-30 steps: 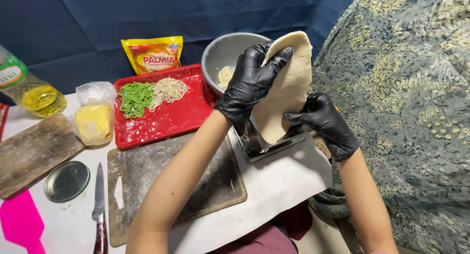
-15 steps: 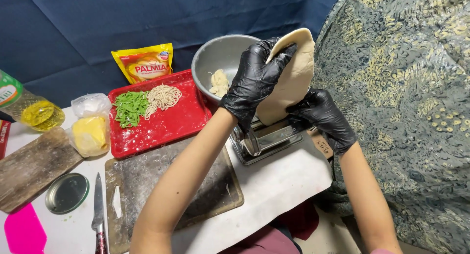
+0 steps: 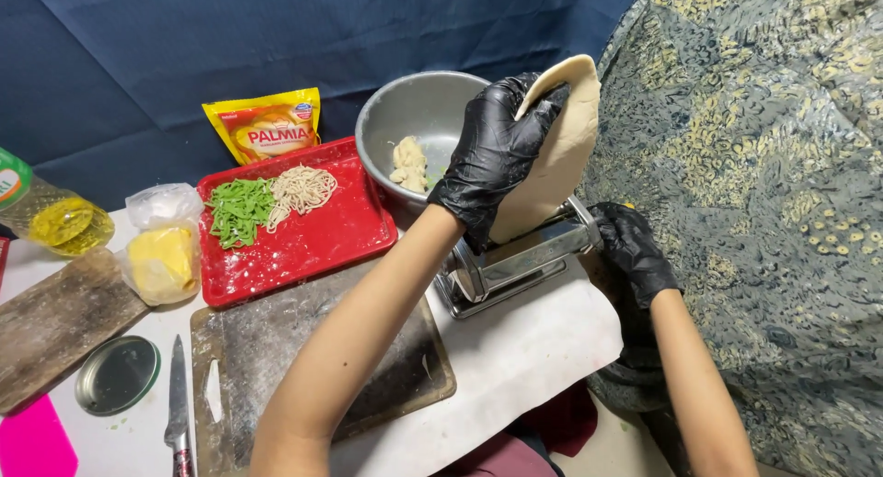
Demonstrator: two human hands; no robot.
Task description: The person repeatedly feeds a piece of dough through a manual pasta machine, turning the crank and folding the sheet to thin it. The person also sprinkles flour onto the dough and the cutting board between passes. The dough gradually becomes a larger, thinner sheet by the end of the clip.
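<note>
1. The left hand [image 3: 497, 150], in a black glove, was closed on the upper edge of a pale dough sheet [image 3: 556, 155] and held it upright above the pasta machine [image 3: 515, 261].
2. The lower end of the dough sheet met the top of the machine between the rollers; the exact contact was hidden behind the left hand.
3. Compared with the view a second before, the sheet showed less free length above the machine and hung straighter, and the left hand gripped nearer its top edge. This was read as the dough being fed down into the rollers.
4. The right hand [image 3: 635, 247], also gloved, had moved from under the sheet to the far end of the machine. It was curled there as if on a crank, but whatever it gripped could not be made out.
5. The machine stood on a white cloth [image 3: 543, 348] at the right of the table, just in front of a metal bowl [image 3: 414, 118] with lumps of dough in it.
6. To the left lay a red tray [image 3: 322, 242] with green and pale noodles, a dark cutting board [image 3: 267, 348], a knife [image 3: 177, 408], a round lid [image 3: 117, 374] and a yellow packet [image 3: 267, 127]; none was touched.
</note>
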